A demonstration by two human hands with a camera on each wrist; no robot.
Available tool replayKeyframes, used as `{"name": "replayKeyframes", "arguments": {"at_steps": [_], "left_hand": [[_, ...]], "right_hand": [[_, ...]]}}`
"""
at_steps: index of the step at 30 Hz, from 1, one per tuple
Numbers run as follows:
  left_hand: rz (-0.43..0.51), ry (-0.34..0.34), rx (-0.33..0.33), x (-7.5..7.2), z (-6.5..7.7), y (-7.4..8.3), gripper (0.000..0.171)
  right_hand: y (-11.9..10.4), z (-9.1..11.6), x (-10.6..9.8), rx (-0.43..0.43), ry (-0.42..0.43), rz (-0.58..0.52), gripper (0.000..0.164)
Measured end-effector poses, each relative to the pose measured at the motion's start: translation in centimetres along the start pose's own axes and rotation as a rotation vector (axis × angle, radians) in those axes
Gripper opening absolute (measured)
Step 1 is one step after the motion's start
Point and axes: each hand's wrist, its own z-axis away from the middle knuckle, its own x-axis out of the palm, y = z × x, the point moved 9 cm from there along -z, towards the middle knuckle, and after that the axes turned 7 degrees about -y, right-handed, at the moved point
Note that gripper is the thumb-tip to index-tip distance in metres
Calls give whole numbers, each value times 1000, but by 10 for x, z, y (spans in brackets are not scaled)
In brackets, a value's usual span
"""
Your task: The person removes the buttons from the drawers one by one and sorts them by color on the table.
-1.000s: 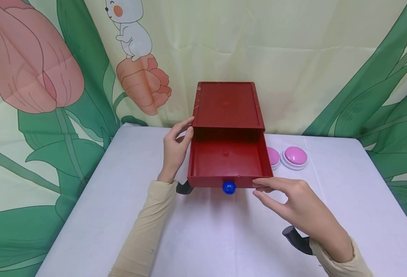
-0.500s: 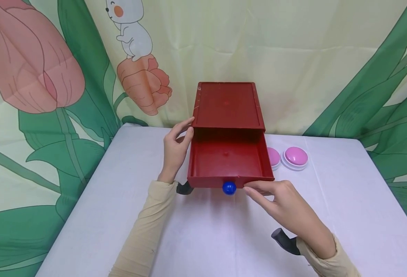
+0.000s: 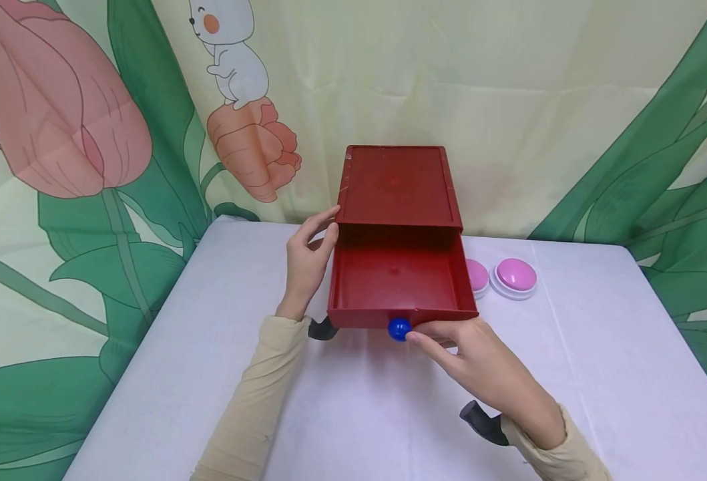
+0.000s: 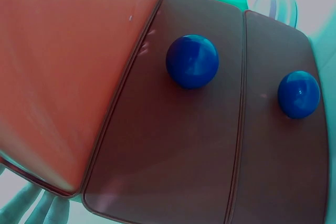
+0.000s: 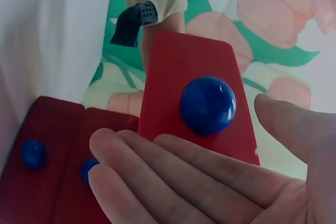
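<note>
A red drawer cabinet (image 3: 396, 184) stands at the back of the table, its top drawer (image 3: 392, 280) pulled out with nothing inside. On that drawer's front sits a round blue knob (image 3: 398, 329). My right hand (image 3: 479, 354) is right at the knob's right side; in the right wrist view its fingers are fairly straight, with the thumb (image 5: 283, 124) apart from them. My left hand (image 3: 306, 264) rests its fingertips on the cabinet's left side. Two lower drawers, each with a blue knob (image 4: 192, 61), are pushed in and show in the left wrist view.
Two pink-topped round push lights or buttons, one (image 3: 515, 275) in full view and one (image 3: 477, 277) partly hidden by the drawer, lie right of the cabinet. A printed cloth (image 3: 497, 133) hangs close behind. White cloth covers the table (image 3: 353, 414).
My right hand has slid left along the drawer's front, from near its right corner to the blue knob. The left hand and the pulled-out drawer have stayed put.
</note>
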Motion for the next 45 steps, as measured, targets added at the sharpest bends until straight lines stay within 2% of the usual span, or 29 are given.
{"name": "replayKeyframes", "arguments": {"at_steps": [4,9,15,22,29,45], "left_hand": [[-1,-1,-2,0,0,0,36],[3,2,1,0,1,0,35],[10,4,4,0,1,3,35],[18,6,16,1,0,4,35],[9,9,12,0,0,2,35],[-2,11,4,0,0,2,35]], "right_hand": [[1,-2,4,19,-15,1,32],[4,-6,8,43,-11,8,26],[3,-9,11,23,2,6,25],[8,-14,18,82,-36,-56,32],[14,-16,22,130,-30,-136,35],[11,-17,21,109,-19,-159,36]]}}
